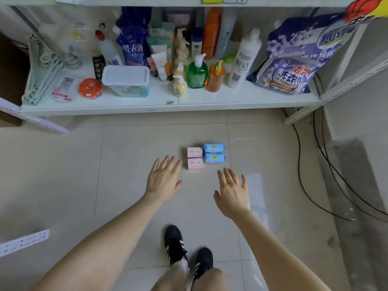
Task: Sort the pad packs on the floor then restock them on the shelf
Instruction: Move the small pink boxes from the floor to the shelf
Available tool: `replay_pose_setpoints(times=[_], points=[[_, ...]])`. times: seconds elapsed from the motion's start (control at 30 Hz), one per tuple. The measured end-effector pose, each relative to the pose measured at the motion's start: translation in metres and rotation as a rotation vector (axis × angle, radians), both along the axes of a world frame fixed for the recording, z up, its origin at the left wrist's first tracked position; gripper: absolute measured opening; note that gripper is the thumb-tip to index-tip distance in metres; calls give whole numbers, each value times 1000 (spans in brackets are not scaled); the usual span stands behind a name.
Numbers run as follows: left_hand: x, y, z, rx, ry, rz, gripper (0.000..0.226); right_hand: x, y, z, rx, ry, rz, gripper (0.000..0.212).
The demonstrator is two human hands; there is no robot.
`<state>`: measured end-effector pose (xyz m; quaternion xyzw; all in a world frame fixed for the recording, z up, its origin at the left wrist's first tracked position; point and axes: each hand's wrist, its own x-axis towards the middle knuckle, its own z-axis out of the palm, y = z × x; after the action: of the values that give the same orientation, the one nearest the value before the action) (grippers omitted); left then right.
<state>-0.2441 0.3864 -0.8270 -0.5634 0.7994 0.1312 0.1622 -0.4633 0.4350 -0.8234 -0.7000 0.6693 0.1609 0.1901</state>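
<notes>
looking down at a tiled floor (147,148), a person is reaching both bare arms forward. the left hand (163,181) is hovering palm down with straight, spread fingers, holding nothing, its fingertips just beside the pink pad packs (195,163). the right hand (232,196) is likewise stretching out flat and spread, gripping nothing, near the blue pad packs (214,158) but apart from them. the four packs are sitting on the floor in a tight block: two pink ones on the left, one behind the other, and two blue ones touching them on the right, also one behind the other. beyond them a low white shelf (231,97) is carrying many bottles, among them a green pump bottle (197,74), and a purple detergent bag (287,78). two black shoes (175,244) are showing below the hands, and a white power strip (23,241) is lying at the far left.
</notes>
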Motion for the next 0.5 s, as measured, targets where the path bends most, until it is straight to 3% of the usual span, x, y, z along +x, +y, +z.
replay_pose_setpoints(times=[0.5], points=[[-1,-106,-285,-9,-10,-54,69,7,-69,-292,50,-68,40,68]])
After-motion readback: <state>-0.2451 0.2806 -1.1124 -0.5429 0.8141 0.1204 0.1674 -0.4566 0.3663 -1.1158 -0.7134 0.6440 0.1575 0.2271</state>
